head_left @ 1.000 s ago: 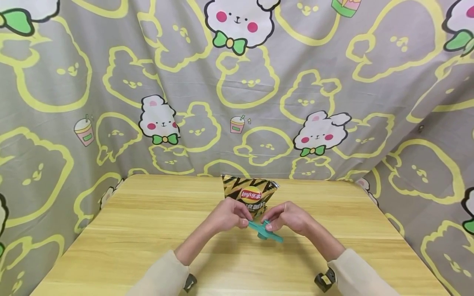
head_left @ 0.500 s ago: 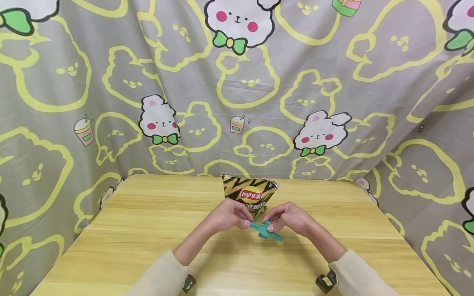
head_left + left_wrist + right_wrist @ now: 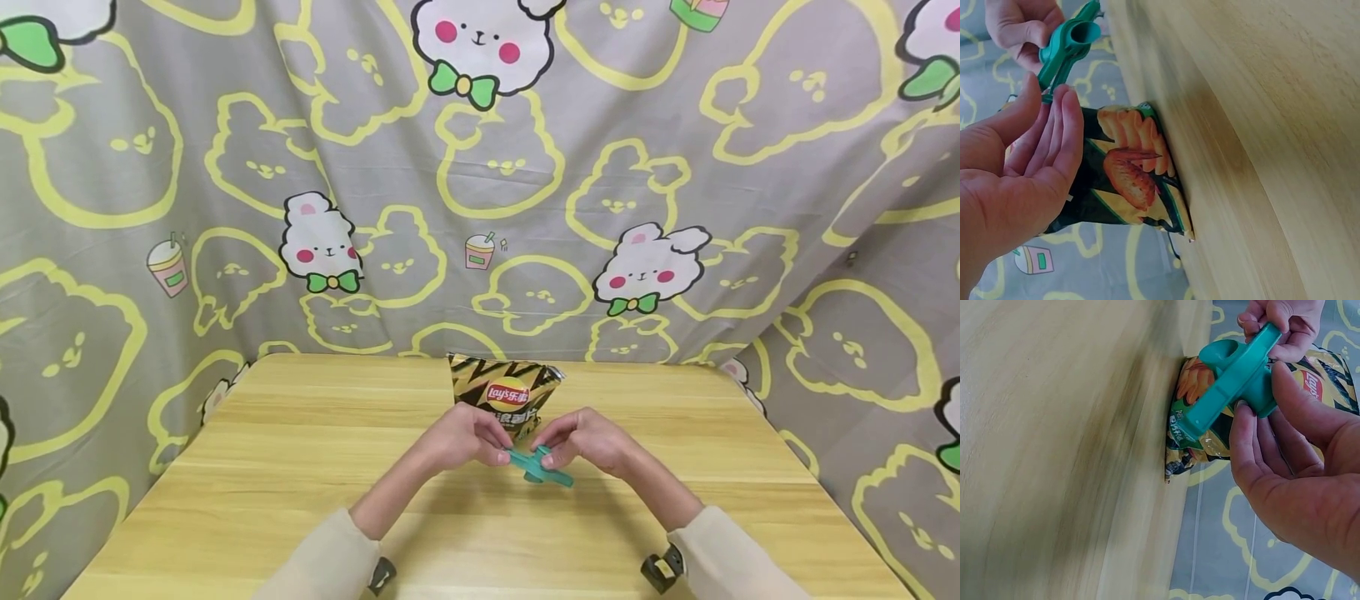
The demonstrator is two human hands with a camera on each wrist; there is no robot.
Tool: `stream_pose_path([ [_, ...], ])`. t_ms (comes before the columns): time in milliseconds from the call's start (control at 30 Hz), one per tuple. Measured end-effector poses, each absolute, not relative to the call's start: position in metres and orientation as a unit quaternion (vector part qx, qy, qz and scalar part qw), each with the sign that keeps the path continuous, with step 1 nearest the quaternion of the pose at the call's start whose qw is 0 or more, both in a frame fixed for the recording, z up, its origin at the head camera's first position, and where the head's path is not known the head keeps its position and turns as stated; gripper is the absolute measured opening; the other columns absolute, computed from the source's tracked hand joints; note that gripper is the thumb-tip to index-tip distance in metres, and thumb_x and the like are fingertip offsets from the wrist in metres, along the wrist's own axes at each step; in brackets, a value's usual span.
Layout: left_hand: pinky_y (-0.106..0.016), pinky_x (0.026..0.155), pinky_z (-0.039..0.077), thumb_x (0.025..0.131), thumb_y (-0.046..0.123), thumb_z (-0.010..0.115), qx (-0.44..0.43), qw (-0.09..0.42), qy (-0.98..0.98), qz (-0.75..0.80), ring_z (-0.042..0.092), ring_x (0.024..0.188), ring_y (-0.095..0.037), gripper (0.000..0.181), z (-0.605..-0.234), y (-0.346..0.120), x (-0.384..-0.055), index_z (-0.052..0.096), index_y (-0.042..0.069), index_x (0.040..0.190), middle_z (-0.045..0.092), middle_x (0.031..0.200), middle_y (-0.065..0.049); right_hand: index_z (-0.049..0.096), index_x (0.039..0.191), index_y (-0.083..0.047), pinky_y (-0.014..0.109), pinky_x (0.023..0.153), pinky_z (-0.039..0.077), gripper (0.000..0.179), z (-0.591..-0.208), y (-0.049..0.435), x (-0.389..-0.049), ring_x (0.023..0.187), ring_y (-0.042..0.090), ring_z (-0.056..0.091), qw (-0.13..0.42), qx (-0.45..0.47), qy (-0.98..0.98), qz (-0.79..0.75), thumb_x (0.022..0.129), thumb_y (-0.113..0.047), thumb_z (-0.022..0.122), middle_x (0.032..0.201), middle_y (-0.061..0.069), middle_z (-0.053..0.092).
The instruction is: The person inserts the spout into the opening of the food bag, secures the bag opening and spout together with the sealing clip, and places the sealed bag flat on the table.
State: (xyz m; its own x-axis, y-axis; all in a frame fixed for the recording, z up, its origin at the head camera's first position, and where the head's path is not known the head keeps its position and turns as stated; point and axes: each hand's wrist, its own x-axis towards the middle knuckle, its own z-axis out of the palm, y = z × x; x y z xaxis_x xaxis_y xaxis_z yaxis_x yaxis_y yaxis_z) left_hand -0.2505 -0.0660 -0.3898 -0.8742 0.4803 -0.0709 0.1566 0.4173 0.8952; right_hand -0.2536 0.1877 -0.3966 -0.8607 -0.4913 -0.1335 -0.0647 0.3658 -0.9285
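A teal plastic bag clip (image 3: 555, 477) with a round spout is held above the table, in front of the chip bag, between both hands. My left hand (image 3: 462, 439) pinches its left end between thumb and fingers. With thumb and fingertips, my right hand (image 3: 592, 442) grips the rounded spout part at the middle. In the right wrist view the clip's long bar (image 3: 1229, 387) slants across, its far end free. The left wrist view looks into the spout's round opening (image 3: 1087, 32). Behind the hands stands a black and gold Lay's chip bag (image 3: 508, 392), its lower part partly hidden by them.
The wooden table (image 3: 315, 442) reaches back to a grey curtain (image 3: 405, 175) printed with yellow outlines and white cartoon animals. More of this curtain hangs along both sides. Dark wrist devices (image 3: 662, 569) show below the cream sleeves (image 3: 727, 554).
The teal clip has turned slightly and its left end has shifted a little to the right. Both hands keep their hold almost in place; the chip bag has not moved.
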Motion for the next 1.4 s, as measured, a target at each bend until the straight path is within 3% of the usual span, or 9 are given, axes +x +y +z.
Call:
stream_pose_path([
  [300,-0.037,0.085,0.055,0.084,0.013,0.083,0.186,0.163,0.828,0.503,0.071,0.080,-0.014,0.009,-0.389,-0.068,-0.252,0.078,0.011,0.091,0.077,0.086,-0.001,0.075,0.102,0.008,0.032,0.081,0.055,0.030,-0.394,0.188,-0.253,0.084,0.018,0.068,0.198,-0.181,0.803,-0.532,0.074,0.000,0.078,0.094,0.011,0.077],
  [500,-0.038,0.087,0.056,0.082,0.011,0.084,0.205,0.155,0.830,0.494,0.072,0.082,-0.013,0.012,-0.390,-0.065,-0.251,0.079,0.010,0.092,0.078,0.087,0.000,0.076,0.107,0.004,0.033,0.084,0.052,0.029,-0.391,0.185,-0.252,0.089,0.017,0.068,0.185,-0.171,0.815,-0.521,0.080,-0.006,0.077,0.100,0.011,0.077],
  [800,-0.032,0.079,0.056,0.080,0.002,0.083,0.223,0.109,0.864,0.439,0.069,0.076,-0.010,0.010,-0.394,-0.061,-0.248,0.077,0.010,0.084,0.075,0.082,0.002,0.074,0.110,0.007,0.031,0.085,0.053,0.031,-0.394,0.184,-0.254,0.088,0.017,0.070,0.183,-0.170,0.813,-0.526,0.082,-0.007,0.076,0.098,0.010,0.077],
  [1100,-0.023,0.067,0.055,0.073,-0.006,0.083,0.252,0.099,0.885,0.379,0.065,0.069,-0.010,0.016,-0.406,-0.061,-0.245,0.075,0.005,0.081,0.073,0.076,-0.003,0.077,0.109,-0.002,0.036,0.094,0.048,0.029,-0.395,0.190,-0.254,0.097,0.018,0.068,0.169,-0.166,0.826,-0.511,0.083,-0.013,0.078,0.104,0.009,0.078],
  [1233,-0.021,0.065,0.054,0.071,-0.006,0.084,0.264,0.109,0.886,0.365,0.063,0.067,-0.008,0.017,-0.411,-0.059,-0.241,0.074,0.004,0.081,0.072,0.075,-0.003,0.075,0.111,0.003,0.034,0.093,0.050,0.031,-0.394,0.191,-0.254,0.094,0.017,0.070,0.169,-0.164,0.822,-0.519,0.084,-0.012,0.077,0.105,0.010,0.078],
  [1400,-0.019,0.063,0.053,0.067,-0.013,0.080,0.266,0.075,0.897,0.344,0.060,0.065,-0.006,0.021,-0.417,-0.057,-0.241,0.074,0.003,0.079,0.071,0.074,-0.004,0.074,0.112,0.004,0.034,0.092,0.052,0.032,-0.394,0.193,-0.253,0.096,0.017,0.069,0.168,-0.156,0.821,-0.523,0.084,-0.012,0.078,0.110,0.012,0.077],
])
